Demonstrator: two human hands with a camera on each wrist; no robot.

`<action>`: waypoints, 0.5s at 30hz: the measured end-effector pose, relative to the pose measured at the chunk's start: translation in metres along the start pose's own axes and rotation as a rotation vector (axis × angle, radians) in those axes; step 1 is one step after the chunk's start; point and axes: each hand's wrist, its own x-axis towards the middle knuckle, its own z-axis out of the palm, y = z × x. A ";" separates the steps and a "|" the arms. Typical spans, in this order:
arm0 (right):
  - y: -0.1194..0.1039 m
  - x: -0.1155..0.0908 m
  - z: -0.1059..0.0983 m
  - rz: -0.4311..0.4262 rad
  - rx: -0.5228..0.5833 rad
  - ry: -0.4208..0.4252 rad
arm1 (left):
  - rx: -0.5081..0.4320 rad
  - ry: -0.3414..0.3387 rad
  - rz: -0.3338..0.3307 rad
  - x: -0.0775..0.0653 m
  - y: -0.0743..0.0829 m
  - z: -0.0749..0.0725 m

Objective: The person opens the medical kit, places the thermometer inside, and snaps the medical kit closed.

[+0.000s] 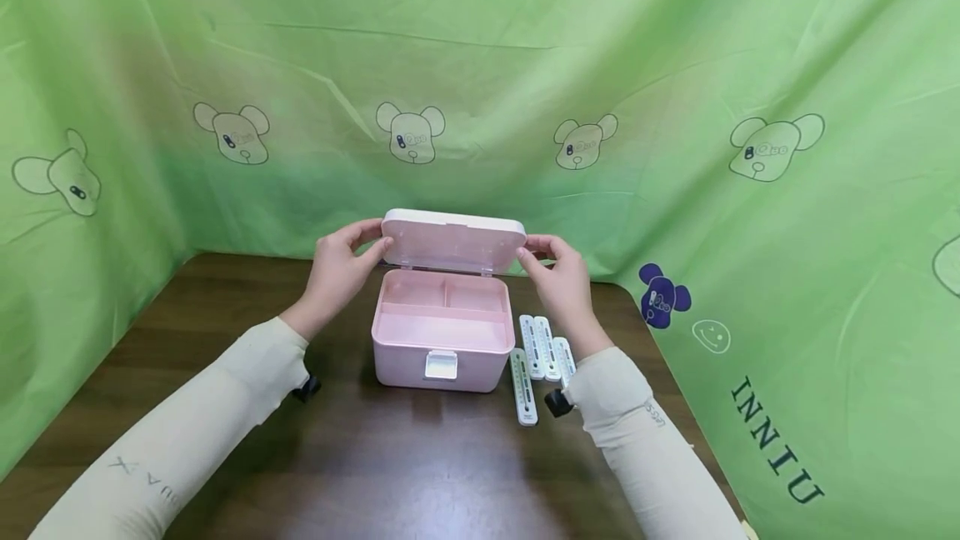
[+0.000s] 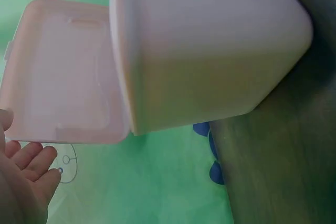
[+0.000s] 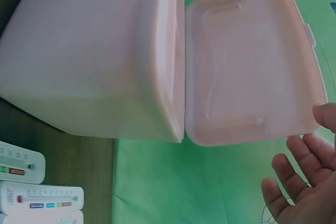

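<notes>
A pink storage box (image 1: 440,369) stands on the table with its hinged lid (image 1: 453,244) raised. Inside it sits a divided pink tray (image 1: 442,327). At the lid's left corner my left hand (image 1: 341,269) pinches the edge, thumb on the inner face. The right hand (image 1: 558,277) holds the opposite corner the same way. In the left wrist view, the left hand (image 2: 26,182) has its fingers behind the lid's edge (image 2: 63,77). The right wrist view shows the right hand (image 3: 307,177) with its thumb at the lid's corner and the other fingers spread.
Several white thermometers (image 1: 523,390) lie right of the box, beside the right forearm. The brown wooden table (image 1: 420,473) ends at a green curtain (image 1: 480,40) printed with bear heads. A white clasp (image 1: 441,364) is on the box front.
</notes>
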 end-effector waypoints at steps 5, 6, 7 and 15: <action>-0.004 0.017 0.008 0.007 -0.005 0.019 | -0.020 0.039 -0.067 0.019 -0.001 0.001; -0.004 0.020 0.010 0.010 0.000 0.023 | -0.027 0.041 -0.082 0.023 -0.002 0.003; -0.003 0.023 0.011 0.016 0.004 0.025 | -0.037 0.038 -0.096 0.026 -0.003 0.004; 0.012 0.036 0.022 0.038 -0.060 -0.046 | -0.027 -0.078 -0.166 0.036 -0.010 0.018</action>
